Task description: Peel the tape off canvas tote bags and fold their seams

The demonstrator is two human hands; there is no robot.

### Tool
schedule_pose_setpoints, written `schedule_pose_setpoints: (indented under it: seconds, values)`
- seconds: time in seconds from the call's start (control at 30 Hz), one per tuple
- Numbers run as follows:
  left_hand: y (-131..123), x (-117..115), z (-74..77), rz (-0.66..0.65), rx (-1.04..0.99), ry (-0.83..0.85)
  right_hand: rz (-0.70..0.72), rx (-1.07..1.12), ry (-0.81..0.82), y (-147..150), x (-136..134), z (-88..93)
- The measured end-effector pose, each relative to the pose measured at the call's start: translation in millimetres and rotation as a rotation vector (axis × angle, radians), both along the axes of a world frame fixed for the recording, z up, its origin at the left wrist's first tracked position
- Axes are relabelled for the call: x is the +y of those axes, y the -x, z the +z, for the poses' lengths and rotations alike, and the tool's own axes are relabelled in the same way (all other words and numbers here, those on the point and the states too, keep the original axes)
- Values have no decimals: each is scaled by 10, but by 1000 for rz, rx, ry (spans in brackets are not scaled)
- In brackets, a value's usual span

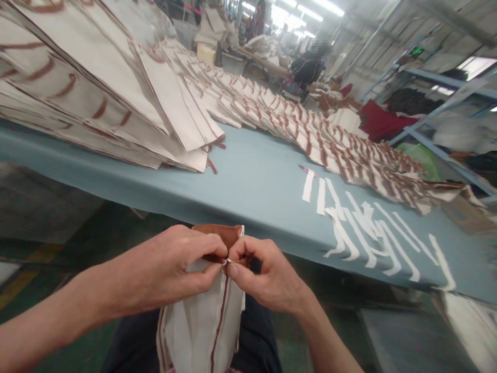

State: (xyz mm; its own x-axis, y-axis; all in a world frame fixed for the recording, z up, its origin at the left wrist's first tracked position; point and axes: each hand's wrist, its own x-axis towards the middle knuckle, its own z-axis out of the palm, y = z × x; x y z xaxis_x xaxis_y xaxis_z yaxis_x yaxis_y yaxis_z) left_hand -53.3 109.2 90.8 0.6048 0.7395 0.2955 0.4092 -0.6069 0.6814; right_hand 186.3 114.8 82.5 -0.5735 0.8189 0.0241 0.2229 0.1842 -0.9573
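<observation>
Cream cloth piece (198, 311) hangs at six o'clock from your fingertips, over your lap (258, 339), its brown panel (225, 234) at twelve and a brown stripe (217, 331) running down its front. Your left hand (182, 259) comes in from between eight and nine, your right hand (267, 274) from four; on each, thumb and forefinger are clamped on the cloth near the stripe's top, the pinches almost meeting. The fold between them is too small to read.

To work that spot well, hold both pinches narrow and level, and share the pull; a one-sided tug could skew the stripe.

Mind the near edge of the blue table (264, 171), slanting from about ten o'clock to just past three and passing just beyond the piece at twelve. A tall cloth stack (116, 103) sits toward eleven, white strips (321, 197) from two to three, some draping over the edge. Blue surface shows between them near half past twelve; your elbows likely have more room at eight and four.
</observation>
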Motion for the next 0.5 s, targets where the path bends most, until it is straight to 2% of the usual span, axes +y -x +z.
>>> schedule_pose_setpoints:
  seconds: [0.17,0.23,0.3,0.43,0.5]
  values:
    - [-93,-30,-7,50,36,-180,-82,-11,-53,44,-44,-10]
    - [-127,-27,13,88,33,-195,-120,0,-48,65,-57,-21]
    - [-155,-16,48,88,-14,-71,-136,31,-18,87,-74,-32]
    - [-203,9,125,86,-182,390,-149,149,45,127,-114,-70]
    - [-228,18,134,112,-234,562,-165,194,77,140,-127,-100]
